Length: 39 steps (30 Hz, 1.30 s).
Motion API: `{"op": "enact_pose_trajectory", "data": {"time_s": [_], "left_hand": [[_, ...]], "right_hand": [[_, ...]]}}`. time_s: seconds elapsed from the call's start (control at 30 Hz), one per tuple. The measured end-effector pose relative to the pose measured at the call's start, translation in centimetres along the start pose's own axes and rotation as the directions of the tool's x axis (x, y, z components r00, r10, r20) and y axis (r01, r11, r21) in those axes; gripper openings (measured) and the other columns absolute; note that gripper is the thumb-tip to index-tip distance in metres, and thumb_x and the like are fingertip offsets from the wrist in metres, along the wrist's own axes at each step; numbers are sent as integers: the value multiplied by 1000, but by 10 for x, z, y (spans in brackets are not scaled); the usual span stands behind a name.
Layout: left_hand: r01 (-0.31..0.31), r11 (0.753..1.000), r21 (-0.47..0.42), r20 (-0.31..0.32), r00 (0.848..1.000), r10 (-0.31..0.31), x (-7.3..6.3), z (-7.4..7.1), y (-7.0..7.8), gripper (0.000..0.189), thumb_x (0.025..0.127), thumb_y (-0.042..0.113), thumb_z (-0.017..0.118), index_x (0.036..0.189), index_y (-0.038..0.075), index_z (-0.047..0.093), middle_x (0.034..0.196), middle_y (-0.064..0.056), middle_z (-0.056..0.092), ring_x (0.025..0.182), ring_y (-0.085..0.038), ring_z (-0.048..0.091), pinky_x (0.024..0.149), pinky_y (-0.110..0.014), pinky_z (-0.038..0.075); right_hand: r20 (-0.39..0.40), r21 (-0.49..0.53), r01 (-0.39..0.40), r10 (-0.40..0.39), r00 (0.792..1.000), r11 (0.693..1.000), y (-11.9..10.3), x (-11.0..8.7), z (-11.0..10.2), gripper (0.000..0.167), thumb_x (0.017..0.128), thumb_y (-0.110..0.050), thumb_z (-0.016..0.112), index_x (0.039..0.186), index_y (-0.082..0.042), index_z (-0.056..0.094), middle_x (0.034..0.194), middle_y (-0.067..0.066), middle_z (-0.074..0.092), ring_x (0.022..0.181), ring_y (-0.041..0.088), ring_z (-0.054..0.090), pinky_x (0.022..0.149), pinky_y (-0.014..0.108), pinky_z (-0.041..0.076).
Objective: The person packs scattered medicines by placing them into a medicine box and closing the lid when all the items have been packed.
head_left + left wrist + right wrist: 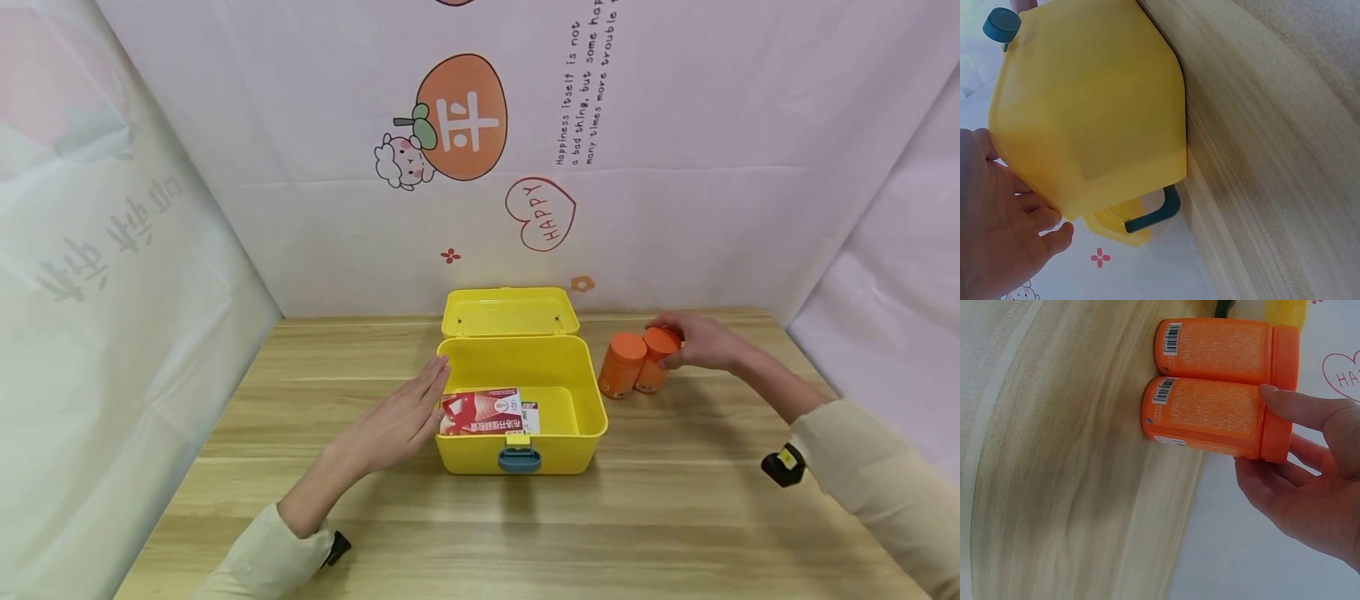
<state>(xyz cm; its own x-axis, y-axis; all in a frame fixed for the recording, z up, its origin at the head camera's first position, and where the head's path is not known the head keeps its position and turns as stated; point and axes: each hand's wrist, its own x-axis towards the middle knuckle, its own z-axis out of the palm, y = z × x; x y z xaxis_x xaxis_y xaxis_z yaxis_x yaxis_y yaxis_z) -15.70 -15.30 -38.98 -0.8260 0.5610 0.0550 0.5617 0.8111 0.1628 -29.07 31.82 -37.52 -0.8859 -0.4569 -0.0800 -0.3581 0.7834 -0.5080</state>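
A yellow plastic box with a blue-grey front latch stands with its lid raised at the back. Inside lie a red and white medicine box and a partly covered white one. My left hand rests against the left rim, fingers fairly straight; the left wrist view shows the fingertips at the edge. To the right, two orange pill bottles with orange lids stand side by side. My right hand grips the right bottle near its lid, thumb on one side and fingers on the other. The other bottle touches it.
The wooden tabletop meets a white printed cloth wall close behind the raised lid. More cloth hangs at the left and right. In the left wrist view, a dark green handle sticks out from the box.
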Motion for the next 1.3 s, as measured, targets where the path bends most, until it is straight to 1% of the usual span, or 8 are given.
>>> {"op": "enact_pose_trajectory", "data": {"time_s": [0.13, 0.3, 0.43, 0.57, 0.73, 0.83, 1.07, 1.3], "left_hand": [[9, 1000, -10, 8, 1000, -9, 0, 1, 0, 66, 107, 37, 37, 159, 5, 11, 169, -7, 8, 156, -23, 13, 123, -42, 26], [25, 999, -25, 21, 999, -24, -1, 1, 0, 67, 107, 38, 36, 160, 6, 10, 170, -6, 7, 157, -21, 10, 123, -42, 25], [25, 999, -30, 12, 1000, -24, -1, 1, 0, 67, 107, 38, 36, 160, 6, 11, 170, -6, 7, 157, -21, 11, 123, -43, 26], [7, 1000, -23, -6, 1000, -7, 0, 1, 0, 66, 107, 37, 37, 159, 5, 13, 169, -8, 9, 156, -23, 13, 123, -43, 27], [6, 1000, -26, -8, 1000, -6, -1, 1, 0, 65, 107, 36, 37, 160, 5, 12, 169, -7, 9, 157, -22, 12, 122, -43, 28], [18, 999, -33, 2, 1000, -18, -1, 1, 0, 66, 107, 38, 36, 160, 6, 11, 170, -6, 8, 157, -21, 11, 123, -43, 27], [16, 999, -31, 9, 1000, -16, -1, 1, 0, 66, 108, 37, 36, 159, 5, 12, 170, -7, 8, 157, -22, 11, 123, -43, 26], [10, 999, -33, 3, 1000, -10, -1, 1, 0, 66, 108, 37, 36, 159, 4, 12, 170, -7, 8, 157, -23, 11, 123, -43, 26]], "right_hand": [[-13, -7, -17, 17, 1000, 1000, 1, 0, 0, 62, 79, -20, 83, 129, 6, 57, 117, 23, 67, 101, 31, 65, 82, 41, 53], [-31, -15, -23, 22, 999, 1000, 1, -1, -2, 62, 78, -20, 84, 126, 9, 58, 116, 25, 68, 99, 31, 66, 79, 39, 53], [-42, -28, -28, 27, 999, 999, -1, -4, -3, 61, 78, -20, 84, 125, 10, 60, 112, 23, 69, 96, 29, 65, 77, 36, 53], [-48, -37, -37, 35, 998, 999, -3, -8, -3, 59, 77, -19, 85, 122, 11, 62, 107, 20, 71, 91, 24, 65, 74, 32, 52], [-59, -30, -56, 54, 997, 998, -8, -12, -5, 62, 77, -21, 84, 124, 12, 61, 110, 23, 70, 91, 25, 66, 73, 31, 52], [-72, -32, -64, 62, 995, 997, -11, -14, -6, 62, 77, -22, 84, 124, 11, 61, 112, 24, 70, 92, 25, 66, 73, 30, 51], [-95, -48, -62, 57, 994, 997, -19, -21, -12, 61, 78, -23, 84, 124, 10, 61, 111, 21, 71, 92, 23, 65, 74, 31, 51], [-100, -48, -69, 64, 993, 996, -31, -32, -20, 67, 79, -25, 83, 128, 14, 57, 114, 26, 70, 98, 32, 67, 79, 38, 55]]}}
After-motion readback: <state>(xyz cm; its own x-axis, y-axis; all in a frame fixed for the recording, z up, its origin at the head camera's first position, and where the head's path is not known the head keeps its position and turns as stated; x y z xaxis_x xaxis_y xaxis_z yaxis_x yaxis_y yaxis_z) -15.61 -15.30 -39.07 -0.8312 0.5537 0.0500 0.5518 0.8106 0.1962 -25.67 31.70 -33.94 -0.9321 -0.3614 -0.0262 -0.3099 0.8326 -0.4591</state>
